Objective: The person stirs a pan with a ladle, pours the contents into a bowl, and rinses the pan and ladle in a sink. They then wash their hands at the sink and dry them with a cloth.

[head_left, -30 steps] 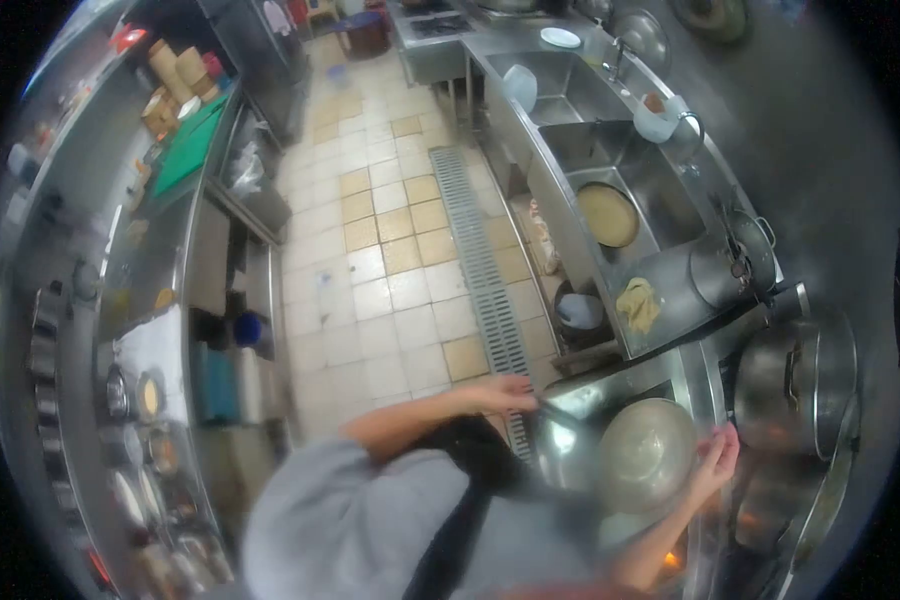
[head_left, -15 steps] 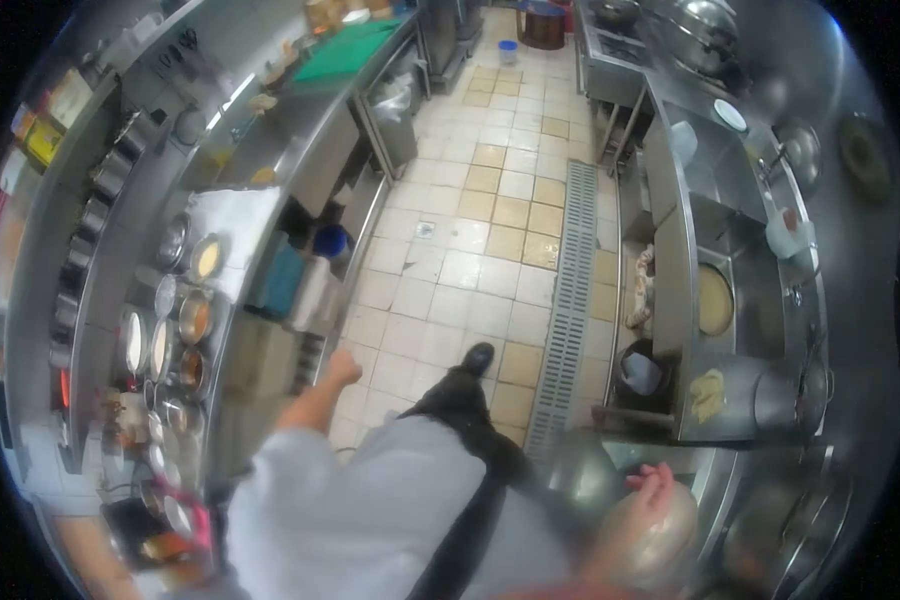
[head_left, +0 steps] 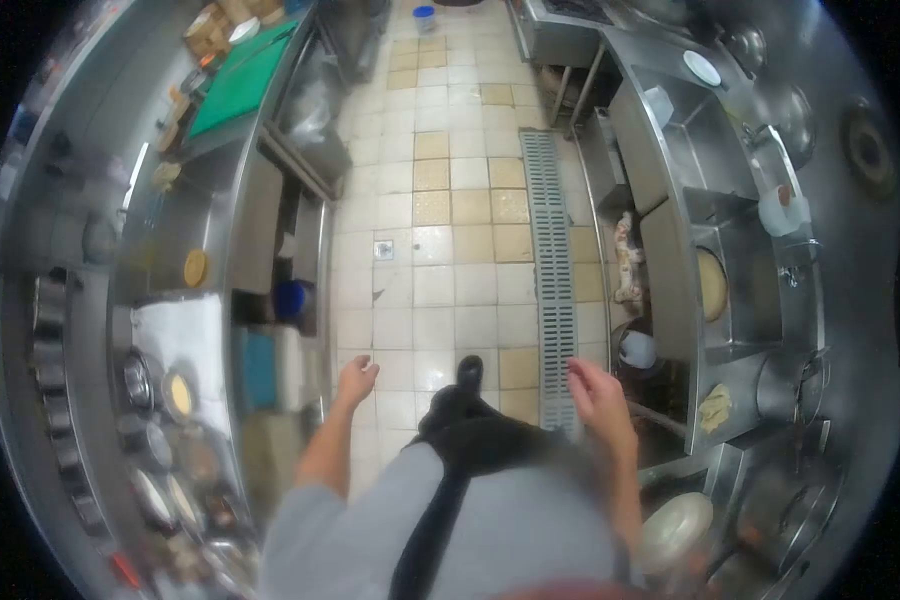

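Above the floor tiles, my left hand (head_left: 358,380) hangs beside the left counter, its fingers loosely bent with small gaps and no object visible in them. My right hand (head_left: 595,388) is over the edge of the floor drain grate (head_left: 550,250), fingers loosely extended, holding nothing visible. Neither hand touches a surface. Between them a black shoe (head_left: 470,374) shows on the tiled floor (head_left: 433,330).
Along the left counter stand round metal containers, a white cloth (head_left: 180,335) and a green board (head_left: 245,80). On the right are sinks (head_left: 755,290), a yellowish cloth (head_left: 715,407) and an oval pale dish (head_left: 676,530). A blue-rimmed bucket (head_left: 425,18) stands far ahead.
The view has turned and moved forward along the aisle. My right hand has swung forward from beside the metal bowls to over the grate. My left hand looks less tightly curled.
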Available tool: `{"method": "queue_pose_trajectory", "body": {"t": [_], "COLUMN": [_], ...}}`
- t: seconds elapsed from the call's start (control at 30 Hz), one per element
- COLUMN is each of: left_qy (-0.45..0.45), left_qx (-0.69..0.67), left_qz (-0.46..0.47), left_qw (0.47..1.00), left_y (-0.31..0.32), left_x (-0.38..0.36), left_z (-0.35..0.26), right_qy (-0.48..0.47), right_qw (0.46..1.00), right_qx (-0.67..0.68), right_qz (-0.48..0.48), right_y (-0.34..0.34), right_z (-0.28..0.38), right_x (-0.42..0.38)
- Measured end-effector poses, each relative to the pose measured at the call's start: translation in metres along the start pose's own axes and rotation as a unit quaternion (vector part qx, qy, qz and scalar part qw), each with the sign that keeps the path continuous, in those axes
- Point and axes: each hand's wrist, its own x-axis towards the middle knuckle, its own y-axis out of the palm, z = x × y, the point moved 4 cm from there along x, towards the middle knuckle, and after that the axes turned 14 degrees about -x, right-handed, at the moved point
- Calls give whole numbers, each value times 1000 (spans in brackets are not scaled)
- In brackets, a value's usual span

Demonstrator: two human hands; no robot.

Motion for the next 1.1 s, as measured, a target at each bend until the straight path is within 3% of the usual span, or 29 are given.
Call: {"method": "queue_pose_trajectory", "body": {"t": [0.07, 0.13, 0.2, 0.33, 0.5, 0.6, 0.7, 0.77, 0.83, 0.9, 0.97, 1.03, 1.1], "left_qy": [4, 10, -55, -59, 21, 50, 67, 49, -120, -187, -297, -321, -336], "left_qx": [-30, -62, -163, -176, -182, -180, -112, -62, 2, -60, -250, -375, -346], "left_qz": [-15, -25, -8, 56, 110, 13, -90, -87, -13, -15, -49, 51, 58], "left_qw": [999, 998, 985, 981, 977, 982, 987, 993, 993, 980, 920, 868, 874], "left_y": [-3, 1, 12, 6, -14, -33, -45, -35, -21, 5, 29, 44, 43], "left_x": [26, 61, 107, 143, 195, 223, 248, 253, 229, 202, 170, 180, 220], "left_z": [-5, 0, 12, -110, -236, -265, -216, -162, -122, -92, -94, -61, -76], "right_qy": [55, 81, 113, 171, 184, 222, 223, 153, 104, 48, -20, -22, 10], "right_qw": [996, 994, 990, 975, 969, 948, 927, 958, 973, 986, 994, 994, 990], "right_qx": [37, 61, 88, 144, 167, 220, 282, 212, 170, 119, 45, 45, 39], "right_qz": [54, 36, 12, 20, 18, 53, 104, 115, 120, 109, 97, 95, 134], "right_y": [10, 10, 14, 21, 11, 13, 22, 15, 10, 2, 2, 19, 43], "right_z": [-8, -19, -39, -84, -138, -190, -231, -235, -226, -215, -201, -206, -212], "right_x": [23, 39, 49, 80, 153, 225, 310, 382, 445, 504, 554, 590, 617]}}
